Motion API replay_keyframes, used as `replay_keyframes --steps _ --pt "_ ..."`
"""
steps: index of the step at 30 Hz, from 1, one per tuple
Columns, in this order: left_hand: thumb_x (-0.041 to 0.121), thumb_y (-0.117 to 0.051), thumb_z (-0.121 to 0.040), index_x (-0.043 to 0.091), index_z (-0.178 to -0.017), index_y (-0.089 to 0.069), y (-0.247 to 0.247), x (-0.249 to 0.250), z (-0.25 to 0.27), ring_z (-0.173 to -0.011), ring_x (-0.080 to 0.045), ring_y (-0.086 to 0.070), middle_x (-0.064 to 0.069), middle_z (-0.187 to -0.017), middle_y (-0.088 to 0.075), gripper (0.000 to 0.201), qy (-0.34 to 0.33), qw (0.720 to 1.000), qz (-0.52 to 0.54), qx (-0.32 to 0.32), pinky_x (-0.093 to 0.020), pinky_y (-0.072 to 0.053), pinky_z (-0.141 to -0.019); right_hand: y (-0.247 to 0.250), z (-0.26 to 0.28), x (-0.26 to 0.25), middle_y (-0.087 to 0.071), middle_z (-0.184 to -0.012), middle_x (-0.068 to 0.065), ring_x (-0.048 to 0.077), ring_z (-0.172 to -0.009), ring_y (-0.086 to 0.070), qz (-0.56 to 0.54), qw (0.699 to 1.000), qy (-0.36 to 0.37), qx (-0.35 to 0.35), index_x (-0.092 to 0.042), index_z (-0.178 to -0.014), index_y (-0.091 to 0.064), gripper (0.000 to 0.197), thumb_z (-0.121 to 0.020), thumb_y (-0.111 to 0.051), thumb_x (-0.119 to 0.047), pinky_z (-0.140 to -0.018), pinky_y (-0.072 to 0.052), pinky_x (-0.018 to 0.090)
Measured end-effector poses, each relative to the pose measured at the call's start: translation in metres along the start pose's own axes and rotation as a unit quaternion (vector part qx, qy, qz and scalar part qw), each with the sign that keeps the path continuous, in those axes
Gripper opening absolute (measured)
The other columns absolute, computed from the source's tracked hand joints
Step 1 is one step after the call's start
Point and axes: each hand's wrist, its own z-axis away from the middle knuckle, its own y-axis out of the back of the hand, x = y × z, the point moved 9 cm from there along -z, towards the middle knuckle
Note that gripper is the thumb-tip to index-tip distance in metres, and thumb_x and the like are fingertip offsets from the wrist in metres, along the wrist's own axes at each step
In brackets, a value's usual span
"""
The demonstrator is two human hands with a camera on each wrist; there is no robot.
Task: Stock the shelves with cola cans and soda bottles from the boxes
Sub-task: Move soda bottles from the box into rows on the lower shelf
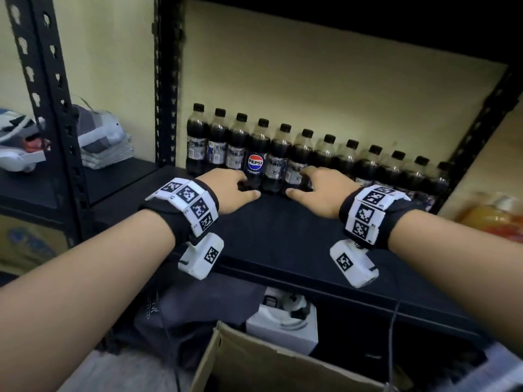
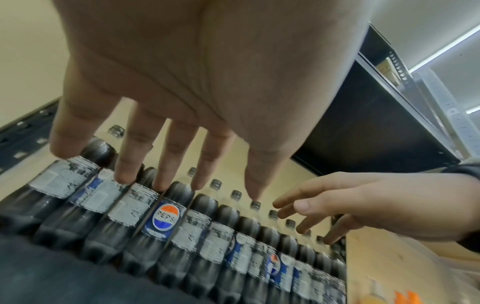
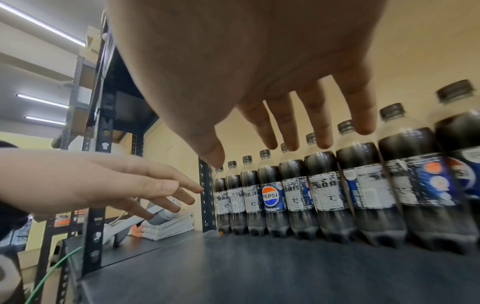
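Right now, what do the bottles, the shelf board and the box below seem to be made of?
Bottles: clear glossy plastic, cola visible through them, printed film labels. Shelf board: dark matte panel, probably laminate or painted metal. Box: brown cardboard, with a raw flap edge.

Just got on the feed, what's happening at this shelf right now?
A person is stocking a black metal shelf. A row of dark cola bottles with black caps stands upright along the back wall, one showing its Pepsi logo. Both hands reach toward the row with fingers spread: the left hand near the logo bottle, the right hand further right. Neither grips a bottle. An open cardboard box sits below the shelf.
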Motion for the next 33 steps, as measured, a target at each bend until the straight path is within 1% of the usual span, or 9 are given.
replay_keyframes --steps 5,10,16,19,22,25,28,30,33 --pt "0.065 -0.050 -0.095 0.025 -0.152 -0.039 -0.033 0.035 0.042 -0.131 -0.023 -0.051 -0.002 -0.149 -0.050 0.071 -0.005 0.999 -0.009 -0.042 -0.031 -0.043 -0.099 -0.022 0.064 0.026 -0.060 -0.136 0.008 0.027 -0.117 -0.060 -0.017 0.996 -0.034 -0.081 -0.020 -0.154 -0.035 0.076 -0.096 -0.047 -0.067 -0.088 -0.050 0.034" --pt "0.065 -0.055 -0.092 0.025 -0.155 -0.032 -0.070 0.059 0.078 -0.136 -0.023 -0.046 -0.003 -0.154 -0.043 0.077 -0.017 0.996 -0.033 -0.085 -0.033 -0.043 -0.104 -0.054 0.129 0.045 -0.054 -0.147 0.005 0.025 -0.130 -0.054 -0.039 0.986 -0.045 -0.153 -0.025 -0.153 -0.037 0.072 -0.095 -0.049 -0.067 -0.105 -0.046 0.037" --pt "0.061 -0.061 -0.091 0.035 -0.141 -0.052 -0.124 0.079 0.117 -0.103 -0.013 -0.055 0.007 -0.130 -0.058 0.057 -0.037 0.979 -0.033 -0.199 -0.028 -0.045 -0.088 -0.087 0.192 0.063 -0.065 -0.117 -0.003 0.018 -0.102 -0.061 -0.055 0.972 -0.056 -0.222 -0.028 -0.127 -0.059 0.050 -0.095 -0.051 -0.066 -0.091 -0.052 0.036" --pt "0.063 -0.061 -0.090 0.035 -0.139 -0.055 -0.153 0.084 0.130 -0.103 -0.012 -0.054 0.006 -0.133 -0.059 0.057 -0.048 0.963 -0.065 -0.257 -0.026 -0.042 -0.089 -0.111 0.218 0.068 -0.065 -0.116 -0.005 0.016 -0.101 -0.061 -0.061 0.957 -0.062 -0.275 -0.029 -0.121 -0.063 0.047 -0.095 -0.050 -0.066 -0.093 -0.052 0.036" --pt "0.065 -0.061 -0.089 0.036 -0.135 -0.059 -0.187 0.083 0.139 -0.115 -0.015 -0.057 0.007 -0.136 -0.058 0.055 -0.045 0.947 -0.084 -0.306 -0.030 -0.046 -0.099 -0.142 0.240 0.073 -0.064 -0.119 -0.004 0.017 -0.103 -0.060 -0.067 0.938 -0.060 -0.333 -0.026 -0.124 -0.064 0.049 -0.097 -0.049 -0.063 -0.094 -0.051 0.034" --pt "0.067 -0.061 -0.088 0.036 -0.133 -0.060 -0.228 0.081 0.152 -0.122 -0.015 -0.054 0.008 -0.138 -0.056 0.055 -0.048 0.923 -0.110 -0.366 -0.032 -0.043 -0.106 -0.176 0.260 0.080 -0.060 -0.121 -0.003 0.016 -0.101 -0.058 -0.081 0.918 -0.074 -0.382 -0.022 -0.130 -0.062 0.056 -0.095 -0.051 -0.065 -0.083 -0.049 0.029" --pt "0.066 -0.062 -0.087 0.035 -0.133 -0.061 -0.268 0.077 0.161 -0.123 -0.015 -0.054 0.008 -0.138 -0.056 0.055 -0.042 0.903 -0.139 -0.405 -0.030 -0.043 -0.105 -0.214 0.278 0.087 -0.059 -0.115 -0.005 0.010 -0.081 -0.056 -0.100 0.894 -0.094 -0.426 -0.018 -0.131 -0.061 0.061 -0.093 -0.055 -0.066 -0.064 -0.044 0.024" --pt "0.066 -0.064 -0.086 0.033 -0.131 -0.062 -0.293 0.072 0.164 -0.120 -0.016 -0.056 0.007 -0.137 -0.057 0.056 -0.039 0.898 -0.152 -0.411 -0.031 -0.045 -0.104 -0.239 0.285 0.092 -0.061 -0.127 -0.003 0.015 -0.096 -0.060 -0.092 0.885 -0.097 -0.446 -0.018 -0.136 -0.059 0.067 -0.091 -0.057 -0.067 -0.082 -0.051 0.028" --pt "0.059 -0.068 -0.086 0.027 -0.132 -0.063 -0.330 0.069 0.167 -0.119 -0.018 -0.057 0.005 -0.135 -0.059 0.055 -0.030 0.897 -0.143 -0.417 -0.030 -0.046 -0.102 -0.271 0.291 0.097 -0.058 -0.141 0.002 0.023 -0.123 -0.056 -0.087 0.872 -0.103 -0.470 -0.018 -0.142 -0.056 0.073 -0.089 -0.058 -0.068 -0.104 -0.045 0.036"
